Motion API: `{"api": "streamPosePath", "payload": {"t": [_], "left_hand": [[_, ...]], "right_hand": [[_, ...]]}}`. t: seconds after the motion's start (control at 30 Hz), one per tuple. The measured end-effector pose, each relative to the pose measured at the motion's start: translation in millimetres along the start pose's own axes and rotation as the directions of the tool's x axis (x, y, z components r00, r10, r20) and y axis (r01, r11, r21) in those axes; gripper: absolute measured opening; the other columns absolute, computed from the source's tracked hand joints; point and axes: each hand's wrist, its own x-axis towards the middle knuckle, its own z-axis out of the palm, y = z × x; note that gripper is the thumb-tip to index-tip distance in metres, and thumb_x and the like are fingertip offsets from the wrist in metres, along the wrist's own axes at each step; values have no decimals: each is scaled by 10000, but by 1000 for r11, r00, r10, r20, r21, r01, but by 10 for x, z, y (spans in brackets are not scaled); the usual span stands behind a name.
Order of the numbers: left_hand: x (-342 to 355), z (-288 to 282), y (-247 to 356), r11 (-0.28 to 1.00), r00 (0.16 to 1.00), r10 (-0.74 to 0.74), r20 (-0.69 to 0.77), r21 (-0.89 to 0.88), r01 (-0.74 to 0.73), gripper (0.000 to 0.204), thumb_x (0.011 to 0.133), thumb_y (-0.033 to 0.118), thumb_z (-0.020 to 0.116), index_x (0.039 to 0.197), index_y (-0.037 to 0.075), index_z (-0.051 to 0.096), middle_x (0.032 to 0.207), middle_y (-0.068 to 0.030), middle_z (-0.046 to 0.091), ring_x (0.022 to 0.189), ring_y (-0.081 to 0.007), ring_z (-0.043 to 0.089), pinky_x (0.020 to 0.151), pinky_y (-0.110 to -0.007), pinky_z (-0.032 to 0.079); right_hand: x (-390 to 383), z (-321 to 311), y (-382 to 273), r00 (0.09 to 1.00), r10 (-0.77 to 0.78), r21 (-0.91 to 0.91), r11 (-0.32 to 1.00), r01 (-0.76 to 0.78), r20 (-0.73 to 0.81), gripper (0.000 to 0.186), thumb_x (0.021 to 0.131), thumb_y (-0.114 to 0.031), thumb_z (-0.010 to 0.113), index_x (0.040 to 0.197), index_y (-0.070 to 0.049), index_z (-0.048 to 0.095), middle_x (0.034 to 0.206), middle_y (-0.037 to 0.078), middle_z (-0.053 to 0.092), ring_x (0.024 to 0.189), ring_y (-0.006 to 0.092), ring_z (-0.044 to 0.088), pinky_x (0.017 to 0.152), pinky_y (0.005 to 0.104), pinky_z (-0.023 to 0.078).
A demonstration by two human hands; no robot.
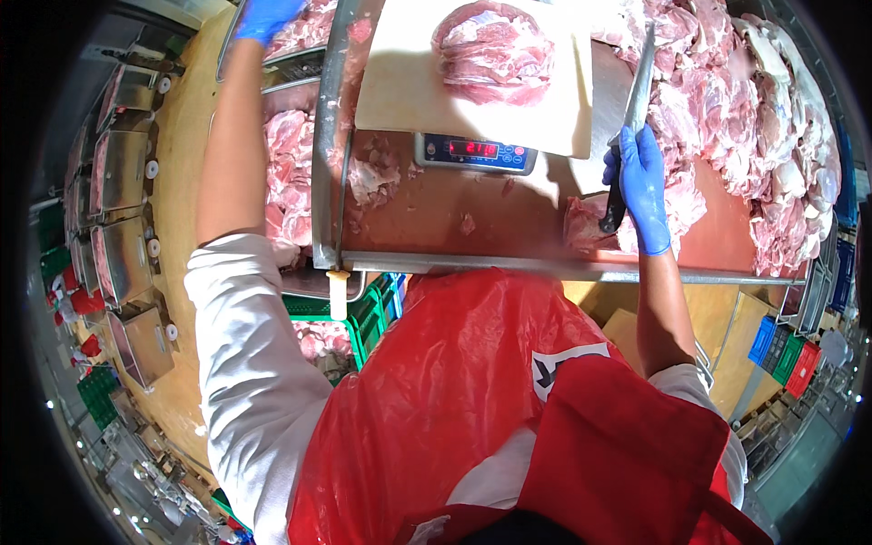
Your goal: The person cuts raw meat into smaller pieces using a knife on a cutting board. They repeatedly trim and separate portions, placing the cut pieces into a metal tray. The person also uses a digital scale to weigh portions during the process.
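My right hand point(643, 186), in a blue glove, is wrapped round the black handle of a knife point(641, 86), its blade pointing away from me. Under that fist lie pieces of raw meat point(590, 221) on the reddish work surface. My left arm stretches far forward, and my left hand point(268, 18), also gloved in blue, is beside a metal tray of meat at the top left. The picture's upper edge cuts off its fingers. Between my hands, a large round piece of raw meat point(495, 54) rests on a white board point(391, 91), over a scale with a lit display point(477, 153).
Raw meat cuts point(718, 109) are heaped along the table's right side. Left of the table stands another meat tray point(289, 182), with a green crate point(368, 322) below. A raised metal edge point(329, 136) borders the table, and metal carts point(118, 182) line the far left.
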Motion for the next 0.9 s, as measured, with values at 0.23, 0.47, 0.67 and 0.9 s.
{"api": "streamPosePath", "payload": {"t": [0.23,0.47,0.67,0.9], "left_hand": [[17,1984,690,757,671,506,543,94,-647,504,859,269,728,1285,29,606,1256,-151,625,1153,-255,594,1035,-371,464],[-112,2213,508,988,963,9,269,146,-50,532,838,376,710,1267,80,603,1157,-177,676,1074,-296,639,975,-386,495],[-862,2344,407,982,997,58,49,178,-66,662,784,372,800,1287,49,516,1024,-224,641,959,-354,642,833,-457,525],[-970,2575,600,965,983,86,-162,258,-41,599,817,359,747,1273,59,500,1042,-238,601,969,-394,590,851,-472,501]], "right_hand": [[-42,636,103,973,131,590,777,-219,190,202,1060,-239,515,1063,-37,527,864,115,613,677,189,626,594,337,571],[599,999,-192,994,38,625,774,-97,107,194,1055,-201,496,1089,-16,543,860,61,580,704,142,587,661,310,571],[916,508,-588,988,-153,-68,986,154,16,314,1036,-230,448,984,41,597,811,170,674,730,228,692,675,388,567],[1098,772,-913,917,-104,-225,953,203,386,309,989,-198,496,907,79,606,727,176,677,548,227,652,549,377,548]]}}
